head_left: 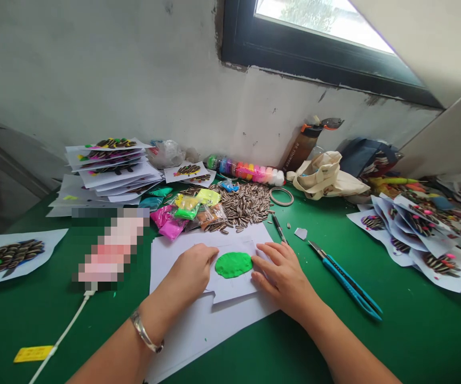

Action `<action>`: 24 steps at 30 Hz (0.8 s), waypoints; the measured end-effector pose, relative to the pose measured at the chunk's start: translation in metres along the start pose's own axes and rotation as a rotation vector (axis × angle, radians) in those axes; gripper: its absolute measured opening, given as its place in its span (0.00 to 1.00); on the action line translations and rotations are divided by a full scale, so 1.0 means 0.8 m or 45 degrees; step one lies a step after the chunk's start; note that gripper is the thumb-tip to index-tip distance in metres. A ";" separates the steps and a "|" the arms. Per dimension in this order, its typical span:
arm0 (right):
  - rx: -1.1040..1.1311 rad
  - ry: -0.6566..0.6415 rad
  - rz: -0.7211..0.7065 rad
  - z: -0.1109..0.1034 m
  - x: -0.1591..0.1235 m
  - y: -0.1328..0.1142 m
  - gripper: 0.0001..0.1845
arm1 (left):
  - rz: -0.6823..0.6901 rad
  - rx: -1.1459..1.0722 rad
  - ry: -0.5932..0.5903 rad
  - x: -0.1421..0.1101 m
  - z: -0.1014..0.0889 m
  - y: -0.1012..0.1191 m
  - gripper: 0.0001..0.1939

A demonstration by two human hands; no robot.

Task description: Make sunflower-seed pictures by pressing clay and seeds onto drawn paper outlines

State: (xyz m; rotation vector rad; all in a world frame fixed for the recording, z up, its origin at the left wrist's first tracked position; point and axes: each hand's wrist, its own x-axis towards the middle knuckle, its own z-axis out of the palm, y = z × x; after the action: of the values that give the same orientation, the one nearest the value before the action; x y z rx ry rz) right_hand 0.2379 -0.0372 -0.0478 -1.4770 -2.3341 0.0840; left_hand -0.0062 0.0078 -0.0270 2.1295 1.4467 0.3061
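Note:
A flat oval of bright green modelling clay (233, 265) lies on a small white sheet of paper (234, 293). That sheet rests on a stack of larger white paper (186, 336). At the left of the oval, my left hand (190, 269) is closed, its thumb and curled fingers pinching the small sheet's edge. My right hand (280, 272) lies on the paper to the right with fingers spread, and a fingertip touches the clay's right edge. Beyond the sheets are sunflower seeds (248, 202) in a pile and several bags of coloured clay (188, 205).
A blue utility knife (346, 280) and a black pen (279, 228) lie to the right, near a tape roll (281, 197). Stacks of seed pictures stand at left (110, 170) and right (414, 229). A bottle (302, 145) leans against the wall. A white cable (62, 338) crosses the left side.

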 end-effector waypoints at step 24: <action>-0.059 0.019 0.059 0.014 0.012 -0.016 0.20 | 0.041 0.033 0.031 -0.001 0.001 -0.001 0.16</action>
State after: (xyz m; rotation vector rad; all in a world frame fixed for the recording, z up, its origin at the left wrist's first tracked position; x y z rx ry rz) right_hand 0.2191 -0.0328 -0.0521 -1.5493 -2.3047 0.0309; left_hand -0.0069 0.0068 -0.0283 2.1790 1.4383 0.3280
